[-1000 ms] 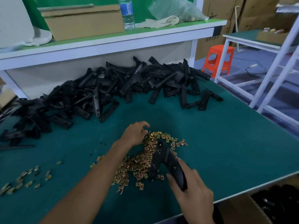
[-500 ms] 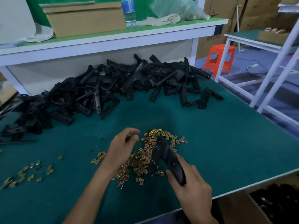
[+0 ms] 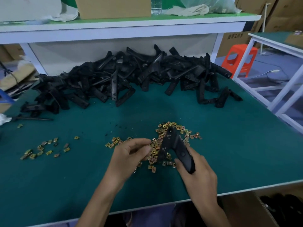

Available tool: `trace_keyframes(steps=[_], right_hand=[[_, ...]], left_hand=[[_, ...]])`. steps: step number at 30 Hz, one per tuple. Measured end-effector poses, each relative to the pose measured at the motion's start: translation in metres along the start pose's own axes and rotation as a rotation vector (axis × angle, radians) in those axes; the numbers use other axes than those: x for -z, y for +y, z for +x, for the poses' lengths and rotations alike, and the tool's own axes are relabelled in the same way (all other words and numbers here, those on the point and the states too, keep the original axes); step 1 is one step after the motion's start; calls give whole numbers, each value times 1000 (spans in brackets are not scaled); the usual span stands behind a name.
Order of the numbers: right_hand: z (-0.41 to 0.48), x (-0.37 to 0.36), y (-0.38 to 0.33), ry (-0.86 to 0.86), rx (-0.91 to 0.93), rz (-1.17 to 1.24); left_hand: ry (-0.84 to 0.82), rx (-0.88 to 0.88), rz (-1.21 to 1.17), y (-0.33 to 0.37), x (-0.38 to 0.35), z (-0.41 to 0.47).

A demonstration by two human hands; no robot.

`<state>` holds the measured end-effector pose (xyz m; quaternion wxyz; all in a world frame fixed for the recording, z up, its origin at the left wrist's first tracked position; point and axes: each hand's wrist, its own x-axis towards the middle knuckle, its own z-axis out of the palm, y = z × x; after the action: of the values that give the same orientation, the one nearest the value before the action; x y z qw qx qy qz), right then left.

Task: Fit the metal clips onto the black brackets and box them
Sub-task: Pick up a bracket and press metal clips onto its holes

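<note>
My right hand (image 3: 199, 176) grips one leg of a black V-shaped bracket (image 3: 173, 145), whose other leg stands on a heap of gold metal clips (image 3: 164, 140) on the green table. My left hand (image 3: 129, 158) is just left of the bracket, fingers curled, pinching a clip (image 3: 154, 139) at its fingertips close to the bracket's free leg. A big pile of black brackets (image 3: 124, 79) lies along the back of the table. A cardboard box (image 3: 255, 210) with black parts inside stands below the table's front right edge.
A smaller scatter of clips (image 3: 44, 148) lies at the left. A thin black rod (image 3: 32, 119) rests near the left edge. Above the table a white shelf (image 3: 124, 28) carries a carton, a bottle and cloth. An orange stool (image 3: 240, 59) stands at the right.
My left hand has drawn back from the far side of the clip heap toward me and now pinches a clip beside the bracket. My right hand still holds the bracket.
</note>
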<state>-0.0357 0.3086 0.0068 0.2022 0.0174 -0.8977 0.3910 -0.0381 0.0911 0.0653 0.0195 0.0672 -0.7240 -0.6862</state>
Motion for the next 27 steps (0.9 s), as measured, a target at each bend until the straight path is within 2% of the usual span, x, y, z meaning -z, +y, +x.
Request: trace_keyframes(steps=[3,11,17,27], right_hand=[[-4,1,1,4,30,-16],[-4,1,-2,12,57,-91],[-4,1,-1,12,66,-79],[-2,-1,0,-7,109,-133]], left_hand=[[-45,33,-40,-4,-7,-1],[35,77,-127,-14,-22,-1],[19,88,-180,-14,-22,-2],[12,1,9,-15,-22,-2]])
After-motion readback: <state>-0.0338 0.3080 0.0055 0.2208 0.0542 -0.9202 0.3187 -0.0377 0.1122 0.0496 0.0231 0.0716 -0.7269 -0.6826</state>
